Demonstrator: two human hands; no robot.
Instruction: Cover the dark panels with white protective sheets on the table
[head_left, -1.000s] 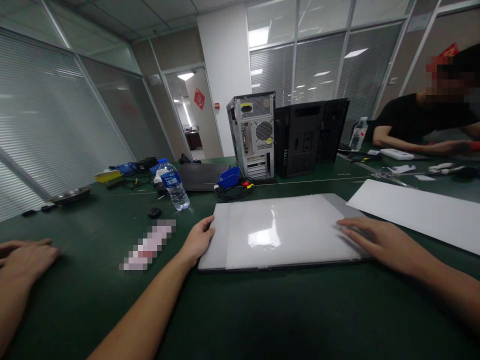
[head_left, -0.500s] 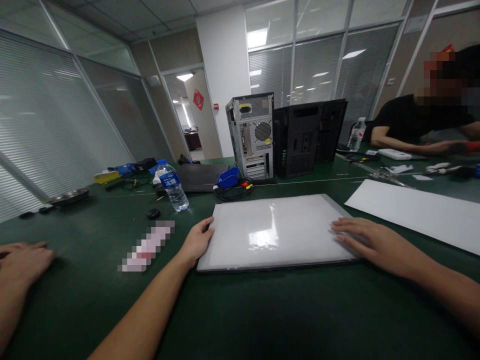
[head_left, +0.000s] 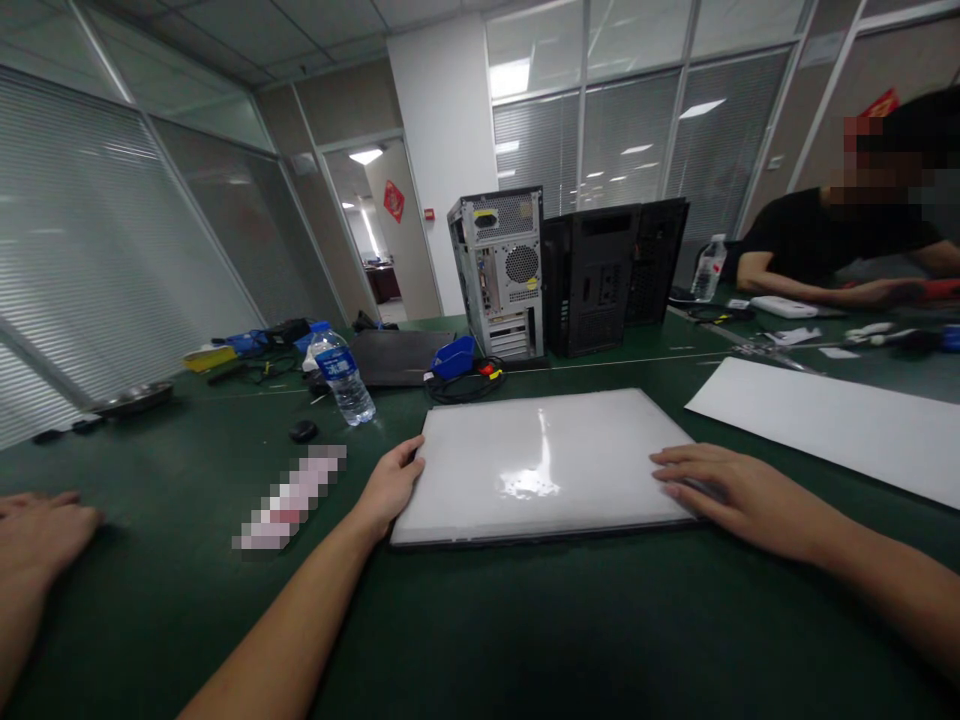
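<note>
A flat white panel [head_left: 517,455] with a glossy face and a thin dark edge lies on the green table in front of me. My left hand [head_left: 391,485] grips its left edge, the thumb along the top side and the other fingers mostly hidden. On the right, my right hand [head_left: 731,497] rests over the panel's edge, its fingers stretched out on the white surface. A bright reflection shows in the middle of the panel.
Another person's hand [head_left: 49,535] lies at the far left. Behind the panel are a water bottle [head_left: 343,375], a blue object [head_left: 452,357] with cables, and computer cases [head_left: 504,275]. A white sheet [head_left: 832,425] lies right; a person [head_left: 817,245] works beyond it.
My right hand's fingers have slid slightly left, a bit further onto the panel. My left hand keeps its hold on the left edge. The view has shifted a little.
</note>
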